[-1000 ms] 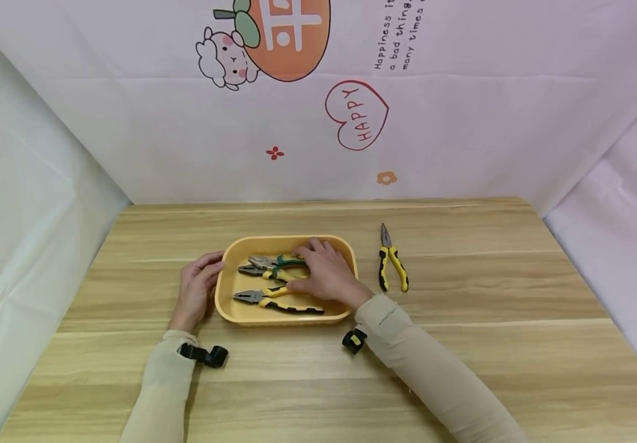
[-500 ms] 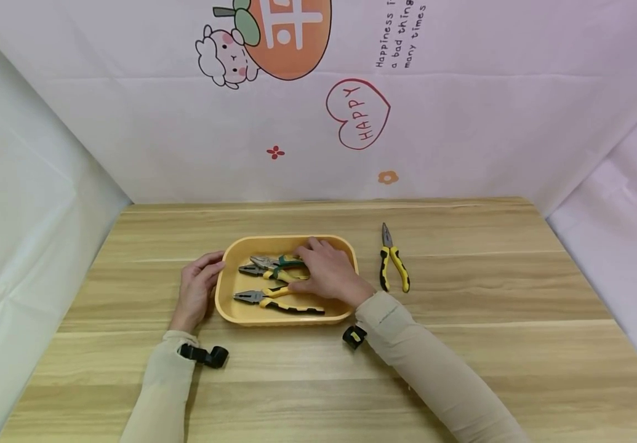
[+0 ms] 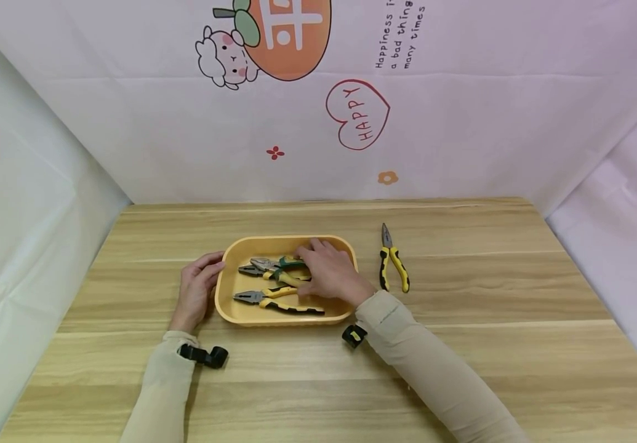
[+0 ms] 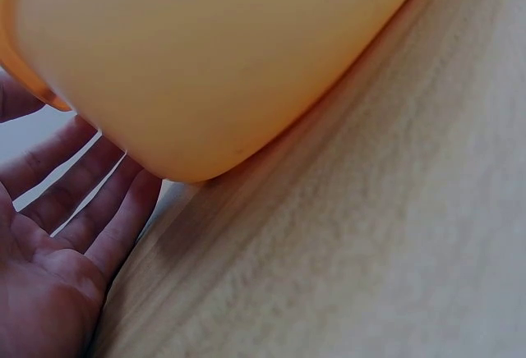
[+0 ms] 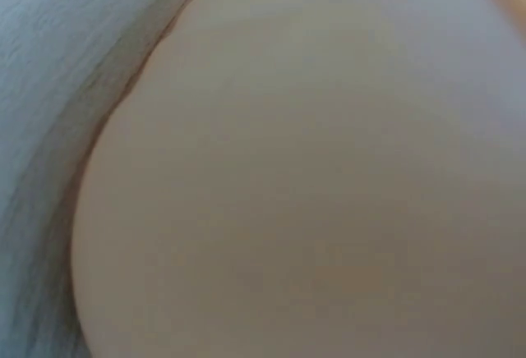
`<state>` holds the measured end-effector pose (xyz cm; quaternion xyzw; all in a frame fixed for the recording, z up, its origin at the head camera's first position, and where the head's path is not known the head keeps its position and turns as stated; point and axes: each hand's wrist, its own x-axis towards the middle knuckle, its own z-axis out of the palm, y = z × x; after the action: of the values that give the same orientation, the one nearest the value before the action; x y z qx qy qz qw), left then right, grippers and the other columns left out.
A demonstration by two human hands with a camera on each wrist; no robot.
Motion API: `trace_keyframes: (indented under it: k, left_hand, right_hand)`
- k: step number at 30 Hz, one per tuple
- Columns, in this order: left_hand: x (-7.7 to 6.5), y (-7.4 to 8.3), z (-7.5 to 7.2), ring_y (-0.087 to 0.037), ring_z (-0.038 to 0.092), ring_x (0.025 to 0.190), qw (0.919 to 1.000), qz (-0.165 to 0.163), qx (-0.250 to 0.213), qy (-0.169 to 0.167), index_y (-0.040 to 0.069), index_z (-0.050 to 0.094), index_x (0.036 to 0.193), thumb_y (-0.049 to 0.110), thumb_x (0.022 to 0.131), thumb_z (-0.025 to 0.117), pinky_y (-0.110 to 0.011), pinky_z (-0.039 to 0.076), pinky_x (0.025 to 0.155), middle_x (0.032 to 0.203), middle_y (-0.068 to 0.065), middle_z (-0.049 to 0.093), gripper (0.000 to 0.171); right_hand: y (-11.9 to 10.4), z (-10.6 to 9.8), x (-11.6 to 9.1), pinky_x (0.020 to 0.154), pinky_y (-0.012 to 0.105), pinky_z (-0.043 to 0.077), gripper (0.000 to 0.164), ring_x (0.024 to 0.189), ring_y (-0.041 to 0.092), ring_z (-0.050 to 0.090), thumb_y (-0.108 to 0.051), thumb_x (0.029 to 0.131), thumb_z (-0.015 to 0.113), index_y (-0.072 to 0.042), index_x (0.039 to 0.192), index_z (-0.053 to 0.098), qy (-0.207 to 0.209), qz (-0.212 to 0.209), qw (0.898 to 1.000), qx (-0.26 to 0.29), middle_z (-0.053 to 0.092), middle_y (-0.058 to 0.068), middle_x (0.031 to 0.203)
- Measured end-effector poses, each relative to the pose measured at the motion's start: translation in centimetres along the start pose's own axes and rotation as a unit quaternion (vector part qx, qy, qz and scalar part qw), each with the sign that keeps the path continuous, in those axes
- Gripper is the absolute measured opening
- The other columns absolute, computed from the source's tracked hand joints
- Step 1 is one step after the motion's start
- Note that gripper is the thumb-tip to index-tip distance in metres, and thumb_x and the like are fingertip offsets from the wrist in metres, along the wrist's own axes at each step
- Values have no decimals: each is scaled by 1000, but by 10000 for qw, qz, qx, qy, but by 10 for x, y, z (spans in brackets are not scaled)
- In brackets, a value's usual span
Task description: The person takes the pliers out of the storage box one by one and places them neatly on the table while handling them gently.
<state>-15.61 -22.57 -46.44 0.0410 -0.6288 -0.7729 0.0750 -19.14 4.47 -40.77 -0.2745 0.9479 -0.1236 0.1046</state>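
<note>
A yellow plastic tray (image 3: 231,311) holds several pairs of pliers. My right hand (image 3: 333,271) reaches into its right half and grips the green-and-yellow-handled combination pliers (image 3: 286,278) by the handles, whose ends it hides. Partly beneath these lie black-and-yellow combination pliers (image 3: 250,271). Another black-and-yellow pair of combination pliers (image 3: 290,307) lies along the tray's front side. At the tray's left end, my left hand (image 3: 196,288) touches the outside with extended fingers; the left wrist view shows these fingers (image 4: 111,202) against the wall. The right wrist view is filled by the tray's wall (image 5: 312,194).
Black-and-yellow needle-nose pliers (image 3: 390,258) lie on the wooden table (image 3: 462,264) to the right of the tray, tip toward the back. A white printed cloth (image 3: 451,135) hangs behind the table, and white cloth also stands at both sides.
My right hand now has the green-and-yellow-handled pliers in its grip; their near handle has swung forward over the black-and-yellow pair. The left hand and tray stay in place.
</note>
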Motion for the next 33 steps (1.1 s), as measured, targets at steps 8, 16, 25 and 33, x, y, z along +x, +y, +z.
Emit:
trace_keyframes:
  k: [8,16,25,33]
  left_hand:
    - [-1,-1,0,-10,69,94,10000,-2,57,-1,-25,53,127,-3,100,56,-22,59,81,102,1,71,35]
    - [0,-1,-1,-11,69,94,10000,8,13,-2,-25,54,126,-4,100,56,-23,59,81,101,1,72,34]
    - [0,-1,-1,-10,69,94,10000,45,15,-27,-25,54,126,-3,100,55,-23,59,82,102,1,72,34]
    - [-1,0,0,-11,70,93,10000,73,2,-50,-26,52,127,-4,100,54,-23,59,81,102,1,71,35]
  right_hand:
    - [0,0,-2,69,38,47,74,102,23,55,-45,77,89,-20,139,59,58,-79,9999,-91,56,6,120]
    - [-2,-2,-4,75,42,51,73,106,24,55,-43,78,88,-18,140,59,84,-179,9996,-189,55,5,119]
    - [-3,-4,-4,74,42,51,72,108,25,54,-42,79,87,-17,140,59,91,-250,9991,-339,55,5,120]
    - [-6,-4,-6,67,36,47,72,101,23,52,-43,81,86,-16,141,57,33,-236,9987,-452,54,4,118]
